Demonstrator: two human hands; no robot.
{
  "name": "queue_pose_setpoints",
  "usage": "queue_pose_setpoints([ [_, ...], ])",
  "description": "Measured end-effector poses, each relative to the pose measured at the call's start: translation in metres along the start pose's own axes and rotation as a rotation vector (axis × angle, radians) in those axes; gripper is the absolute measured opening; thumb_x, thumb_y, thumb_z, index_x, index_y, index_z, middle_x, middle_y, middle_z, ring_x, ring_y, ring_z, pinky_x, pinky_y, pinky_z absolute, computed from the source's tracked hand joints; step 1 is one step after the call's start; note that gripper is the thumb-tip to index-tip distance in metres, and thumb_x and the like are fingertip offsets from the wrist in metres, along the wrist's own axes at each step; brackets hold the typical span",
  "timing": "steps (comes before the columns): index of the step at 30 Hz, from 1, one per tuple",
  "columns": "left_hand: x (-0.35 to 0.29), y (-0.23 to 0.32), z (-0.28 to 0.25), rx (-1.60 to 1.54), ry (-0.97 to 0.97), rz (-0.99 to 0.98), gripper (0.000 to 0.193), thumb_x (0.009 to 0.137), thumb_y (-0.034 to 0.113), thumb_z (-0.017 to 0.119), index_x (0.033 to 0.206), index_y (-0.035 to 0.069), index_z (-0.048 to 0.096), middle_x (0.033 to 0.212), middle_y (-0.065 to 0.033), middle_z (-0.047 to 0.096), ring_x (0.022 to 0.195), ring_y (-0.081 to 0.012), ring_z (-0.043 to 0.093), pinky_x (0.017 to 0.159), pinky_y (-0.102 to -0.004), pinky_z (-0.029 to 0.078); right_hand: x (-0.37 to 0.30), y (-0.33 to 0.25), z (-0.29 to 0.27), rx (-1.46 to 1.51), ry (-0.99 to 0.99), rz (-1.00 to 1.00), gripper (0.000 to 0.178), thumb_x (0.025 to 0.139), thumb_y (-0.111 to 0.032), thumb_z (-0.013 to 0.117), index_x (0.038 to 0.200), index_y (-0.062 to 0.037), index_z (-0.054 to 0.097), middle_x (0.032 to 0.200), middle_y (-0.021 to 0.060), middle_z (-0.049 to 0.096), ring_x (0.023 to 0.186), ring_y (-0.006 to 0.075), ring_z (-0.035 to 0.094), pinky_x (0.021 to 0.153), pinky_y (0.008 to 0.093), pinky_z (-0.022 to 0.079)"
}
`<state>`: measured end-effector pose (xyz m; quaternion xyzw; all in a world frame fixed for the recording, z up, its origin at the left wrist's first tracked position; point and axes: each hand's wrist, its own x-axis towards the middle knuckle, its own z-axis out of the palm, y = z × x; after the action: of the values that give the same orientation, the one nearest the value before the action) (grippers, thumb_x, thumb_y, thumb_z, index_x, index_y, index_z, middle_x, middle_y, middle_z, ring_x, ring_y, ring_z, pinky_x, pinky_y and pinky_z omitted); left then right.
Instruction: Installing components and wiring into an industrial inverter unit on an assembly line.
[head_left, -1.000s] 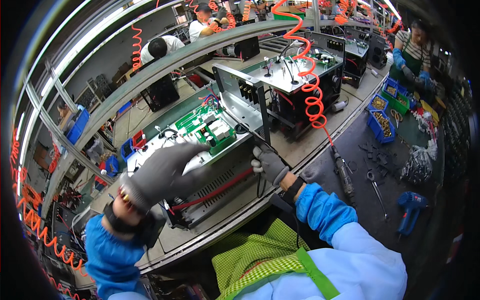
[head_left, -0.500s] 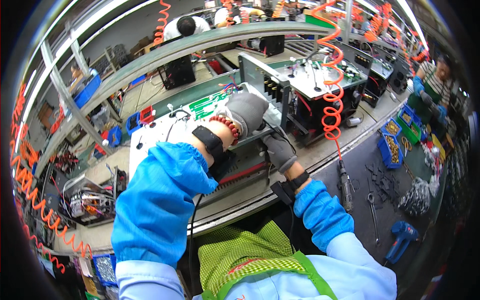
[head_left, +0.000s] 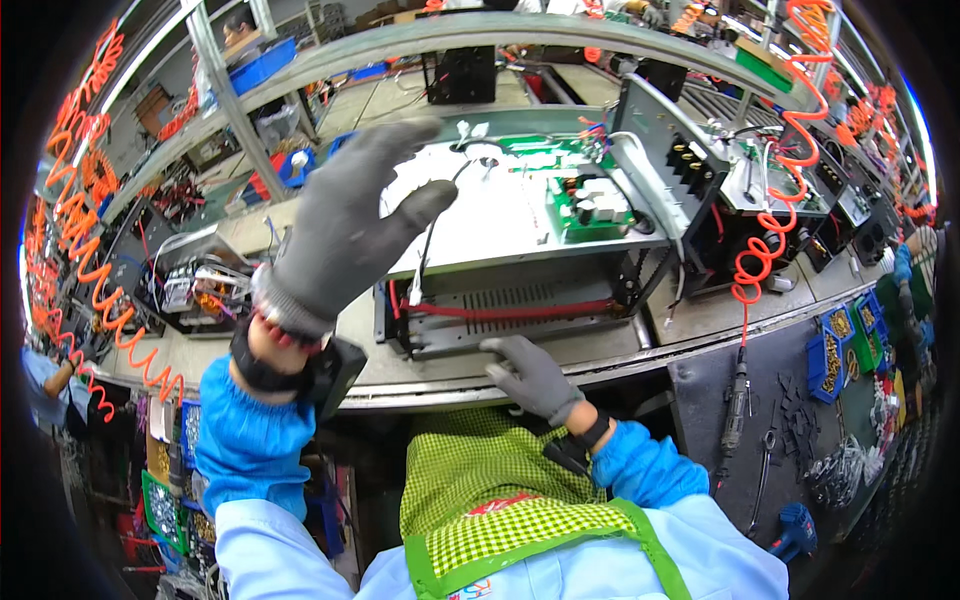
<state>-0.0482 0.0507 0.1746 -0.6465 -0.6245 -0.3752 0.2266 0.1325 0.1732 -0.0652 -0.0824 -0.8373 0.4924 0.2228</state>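
Observation:
In front of me on the bench stands a metal chassis (head_left: pixel 470 345) with a slotted floor and a red cable (head_left: pixel 520 312) across its inside. On top lies a white panel (head_left: pixel 465 225) carrying a green circuit board (head_left: pixel 590 225), and an upright metal plate (head_left: pixel 655 130) rises at its right end. Grey-gloved, my left hand (head_left: pixel 345 220) hovers over the panel's left end, thumb and fingers apart. A thin black cable (head_left: pixel 429 245) hangs beside that thumb; the hand does not grip it. My right hand (head_left: pixel 535 378), also gloved, is at the bench's front edge below the chassis, fingers spread and holding nothing.
An orange coiled hose (head_left: pixel 752 268) drops to a pneumatic screwdriver (head_left: pixel 736 405) on the dark side table, near a wrench (head_left: pixel 762 480), a blue power tool (head_left: pixel 795 530) and blue bins (head_left: pixel 826 360). Opened units flank the chassis. A metal rail (head_left: pixel 480 35) spans the back.
Both hands have come away from the chassis's right end. My left hand moved left and up over the panel; my right hand dropped to the bench edge. The view has shifted left.

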Motion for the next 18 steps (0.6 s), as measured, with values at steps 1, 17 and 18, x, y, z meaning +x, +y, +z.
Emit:
queue_pose_setpoints([
  [1, -0.014, 0.010, -0.015, -0.029, 0.022, -0.100, 0.035, 0.086, 0.012, 0.068, 0.119, 0.002, 0.060, 0.104, -0.0140, 0.066, 0.093, -0.0232, 0.066, 0.080, -0.0330, 0.052, 0.015, 0.001, 0.007, -0.122, -0.128, -0.019, 0.039, 0.090, -0.022, 0.061, 0.124, -0.0045, 0.056, 0.102, 0.0120, 0.062, 0.087, 0.0211, 0.064, 0.080, 0.0319, 0.052],
  [17, -0.200, -0.072, 0.034, -0.579, -0.312, -1.198, 0.040, 0.094, 0.029, 0.058, 0.120, -0.002, 0.059, 0.098, -0.0087, 0.067, 0.069, -0.0099, 0.063, 0.060, -0.0235, 0.048, 0.050, 0.012, 0.119, 1.116, -0.503, 0.697, 0.031, 0.098, -0.039, 0.055, 0.104, -0.0085, 0.058, 0.080, -0.0038, 0.053, 0.062, 0.0048, 0.047, 0.051, 0.0188, 0.040],
  [18, -0.199, -0.071, 0.038, -0.582, -0.343, -1.243, 0.041, 0.094, 0.029, 0.058, 0.121, -0.003, 0.059, 0.097, -0.0088, 0.067, 0.067, -0.0094, 0.062, 0.057, -0.0227, 0.047, 0.048, 0.008, 0.113, 1.106, -0.498, 0.703, 0.031, 0.098, -0.039, 0.055, 0.104, -0.0085, 0.058, 0.080, -0.0038, 0.053, 0.062, 0.0048, 0.047, 0.051, 0.0188, 0.040],
])
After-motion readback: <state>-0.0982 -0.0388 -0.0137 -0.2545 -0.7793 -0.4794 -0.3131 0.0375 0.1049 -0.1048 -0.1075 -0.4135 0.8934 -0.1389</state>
